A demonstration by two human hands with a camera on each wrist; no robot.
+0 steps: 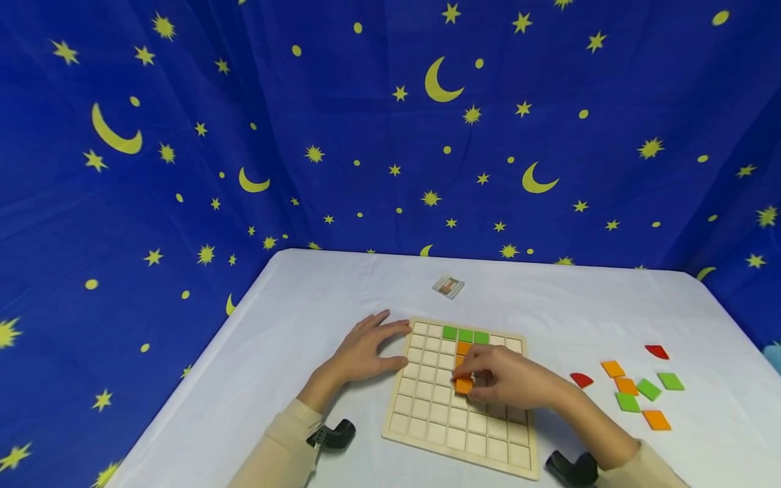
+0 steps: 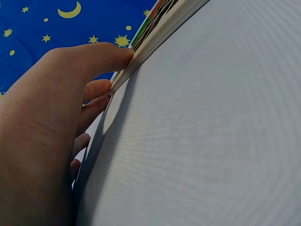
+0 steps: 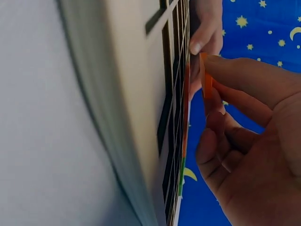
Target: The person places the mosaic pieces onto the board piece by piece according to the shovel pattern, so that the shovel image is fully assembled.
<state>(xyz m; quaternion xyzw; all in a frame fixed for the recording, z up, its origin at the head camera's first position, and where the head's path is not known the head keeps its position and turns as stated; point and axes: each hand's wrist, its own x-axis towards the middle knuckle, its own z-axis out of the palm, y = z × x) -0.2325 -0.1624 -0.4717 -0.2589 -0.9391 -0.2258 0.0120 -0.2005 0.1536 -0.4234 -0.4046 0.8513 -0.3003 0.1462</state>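
A wooden grid board (image 1: 421,409) lies on the white table. Three green tiles (image 1: 466,335) fill part of its far row, and orange tiles (image 1: 464,348) run down from the middle one. My right hand (image 1: 515,379) pinches an orange square tile (image 1: 464,386) over the board's middle. In the right wrist view that orange tile (image 3: 207,77) is held on edge between thumb and fingers, apart from the board surface. My left hand (image 1: 363,349) touches the board's left edge with thumb and fingertips, its fingers extended. The right hand partly covers the orange column.
Right of the board lie loose orange tiles (image 1: 656,420), green tiles (image 1: 671,381) and two red rounded pieces (image 1: 582,380). A small card with a grid pattern (image 1: 449,287) lies beyond the board. Blue star-patterned cloth (image 1: 366,102) hangs behind the table.
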